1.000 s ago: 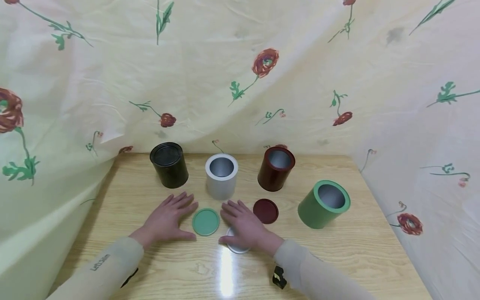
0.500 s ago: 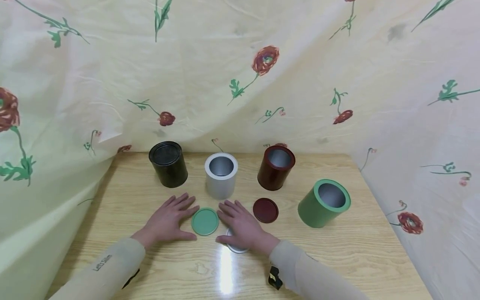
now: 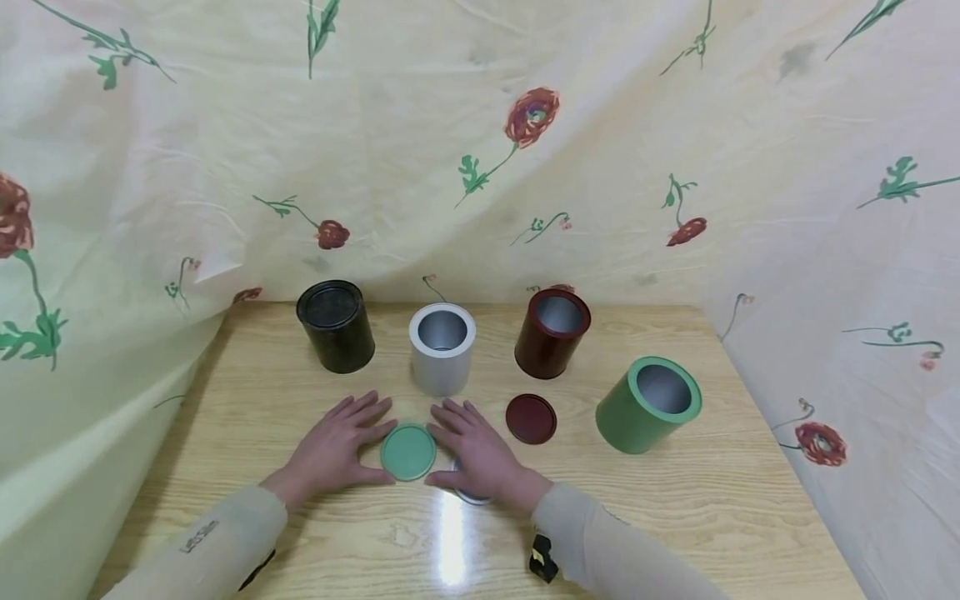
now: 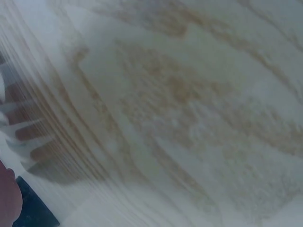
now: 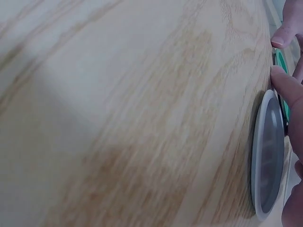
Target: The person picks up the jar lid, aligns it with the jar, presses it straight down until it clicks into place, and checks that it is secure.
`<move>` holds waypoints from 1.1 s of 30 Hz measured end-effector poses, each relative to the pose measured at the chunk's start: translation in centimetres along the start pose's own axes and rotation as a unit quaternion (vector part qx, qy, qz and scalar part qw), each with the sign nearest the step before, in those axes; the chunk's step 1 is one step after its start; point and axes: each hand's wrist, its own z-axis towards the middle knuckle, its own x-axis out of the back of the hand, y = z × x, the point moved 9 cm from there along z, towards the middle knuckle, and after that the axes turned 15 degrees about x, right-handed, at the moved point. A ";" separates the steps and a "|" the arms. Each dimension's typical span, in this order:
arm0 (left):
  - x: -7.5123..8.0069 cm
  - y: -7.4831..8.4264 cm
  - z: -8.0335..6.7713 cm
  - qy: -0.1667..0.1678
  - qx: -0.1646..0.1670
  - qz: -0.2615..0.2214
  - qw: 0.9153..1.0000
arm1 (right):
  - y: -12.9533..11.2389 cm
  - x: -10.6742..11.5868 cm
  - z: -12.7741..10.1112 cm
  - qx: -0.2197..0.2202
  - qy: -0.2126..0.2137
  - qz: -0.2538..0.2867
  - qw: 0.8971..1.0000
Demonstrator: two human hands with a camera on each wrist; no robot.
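A green round lid [image 3: 408, 452] lies on the table between both hands. On its left is my left hand [image 3: 341, 446], fingers spread and relaxed, fingertips and thumb at the lid's edge. My right hand [image 3: 480, 454] flanks the lid's other side with extended fingers, its thumb near the lid's close edge. Partly under the right hand is a white lid [image 3: 474, 499]; the right wrist view shows this pale-rimmed lid [image 5: 269, 158] beside the right thumb [image 5: 289, 90]. Whether the fingers actually touch the green lid is hard to tell.
Behind the hands stand a black can [image 3: 337, 333] with its top covered, an uncovered white can [image 3: 441, 371] and an uncovered dark red can [image 3: 549, 346]. An uncovered green can [image 3: 633, 417] is farther right. A dark red lid [image 3: 531, 419] lies right of my right hand.
Both hands have drawn closer around the green lid, the right one moving left. The green lid has slid slightly toward me, and less of the white lid shows.
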 end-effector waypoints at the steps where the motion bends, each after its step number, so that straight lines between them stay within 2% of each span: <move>1: 0.0 0.0 0.0 -0.001 0.002 -0.001 1.000 | 0.0 -0.1 0.0 -0.001 0.003 0.005 1.000; 10: 0.0 0.3 -0.4 0.013 0.005 -0.007 1.000 | -0.2 0.1 0.3 0.007 0.050 0.051 0.997; 18: -0.1 0.4 -0.8 0.031 0.004 -0.019 0.999 | -0.4 0.4 0.3 0.003 0.069 0.089 0.994; 28: 0.8 1.2 -1.5 0.081 -0.013 -0.042 0.996 | -0.5 0.8 -0.2 0.017 0.092 0.085 0.992; 33: 1.4 1.8 -1.4 0.081 -0.014 -0.038 0.996 | -0.5 1.5 -0.6 0.016 0.103 0.081 0.991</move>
